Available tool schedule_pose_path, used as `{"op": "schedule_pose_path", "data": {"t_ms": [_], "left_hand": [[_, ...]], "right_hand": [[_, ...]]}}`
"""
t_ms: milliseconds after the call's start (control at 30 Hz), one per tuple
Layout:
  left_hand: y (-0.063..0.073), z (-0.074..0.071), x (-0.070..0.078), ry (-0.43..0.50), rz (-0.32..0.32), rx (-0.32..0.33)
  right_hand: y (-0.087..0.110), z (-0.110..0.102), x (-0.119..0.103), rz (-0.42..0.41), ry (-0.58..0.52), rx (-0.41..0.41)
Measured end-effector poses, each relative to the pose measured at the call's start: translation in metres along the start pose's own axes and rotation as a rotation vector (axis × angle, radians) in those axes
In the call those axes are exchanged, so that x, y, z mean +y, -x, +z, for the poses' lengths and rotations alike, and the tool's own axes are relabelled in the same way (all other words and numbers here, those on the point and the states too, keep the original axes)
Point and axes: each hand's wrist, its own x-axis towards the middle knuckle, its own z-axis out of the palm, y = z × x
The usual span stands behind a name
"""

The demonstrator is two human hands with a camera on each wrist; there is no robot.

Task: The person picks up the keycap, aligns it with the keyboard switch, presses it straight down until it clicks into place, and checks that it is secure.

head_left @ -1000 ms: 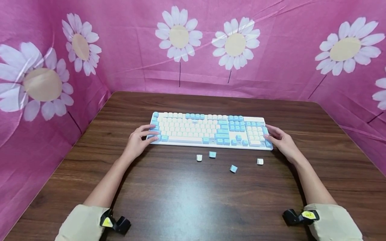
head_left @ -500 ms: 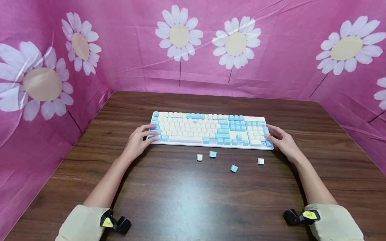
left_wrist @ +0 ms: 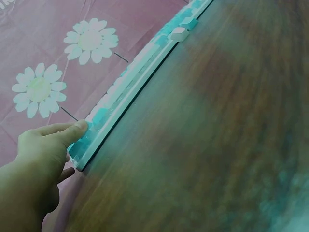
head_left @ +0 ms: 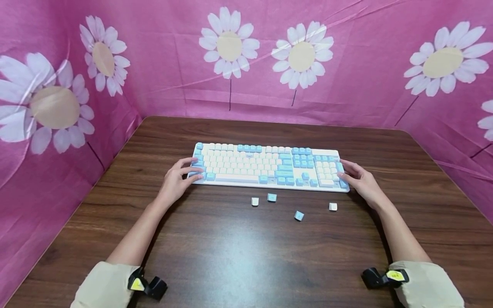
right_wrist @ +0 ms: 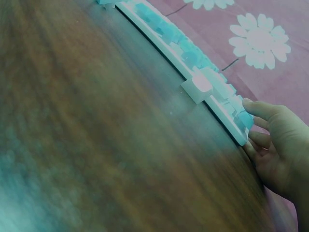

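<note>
A: How's the light?
B: Bright from where I stand. Pale glare on the table (head_left: 240, 261), near side; soft shadows along both forearms (head_left: 132, 237).
A: Sharp?
B: Head view, mostly. Wrist views hazy, teal cast, woodgrain smeared; white keycap (right_wrist: 202, 83) washed out.

Fingers (left_wrist: 54, 128) of the left hand (left_wrist: 39, 162) hold one end of a keyboard (left_wrist: 126, 92). Well beyond the fingers lie a white keycap (left_wrist: 179, 34) and a blue keycap (left_wrist: 189, 23); the table (left_wrist: 193, 130) spreads to their right.

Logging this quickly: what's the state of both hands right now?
Left hand: holding the keyboard by its left end.
Right hand: holding the keyboard's right end.
</note>
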Motion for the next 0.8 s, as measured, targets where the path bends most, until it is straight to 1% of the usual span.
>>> {"op": "schedule_pose_path", "data": {"t_ms": [100, 333, 400, 467, 567, 633, 700, 800], "left_hand": [[0.0002, 0.0001, -0.0008, -0.037, 0.048, 0.008], [-0.0009, -0.0007, 0.0, -0.216, 0.223, 0.047], [-0.0015, -0.0004, 0.0007, -0.254, 0.257, 0.056], [-0.0021, -0.0004, 0.0019, -0.278, 0.276, 0.063], [-0.0026, -0.0006, 0.0035, -0.276, 0.278, 0.086], [-0.0023, -0.0008, 0.004, -0.247, 0.258, 0.089], [-0.0017, -0.0005, 0.0038, -0.204, 0.224, 0.082], [-0.0006, 0.0006, 0.0021, -0.132, 0.152, 0.055]], "right_hand": [[0.0001, 0.0004, -0.0001, -0.004, -0.004, 0.002], [0.0002, 0.0001, -0.0001, 0.003, 0.001, 0.004], [0.0006, -0.0004, 0.0001, 0.0, 0.004, 0.001], [0.001, -0.001, 0.0005, -0.002, 0.003, -0.001], [0.0016, -0.0013, 0.0006, -0.003, 0.001, -0.001], [0.0016, -0.0013, 0.0006, -0.002, 0.001, -0.003], [0.0014, -0.0011, 0.0002, -0.001, 0.0, -0.005], [0.0004, -0.001, 0.0002, 0.0, -0.001, -0.007]]}}
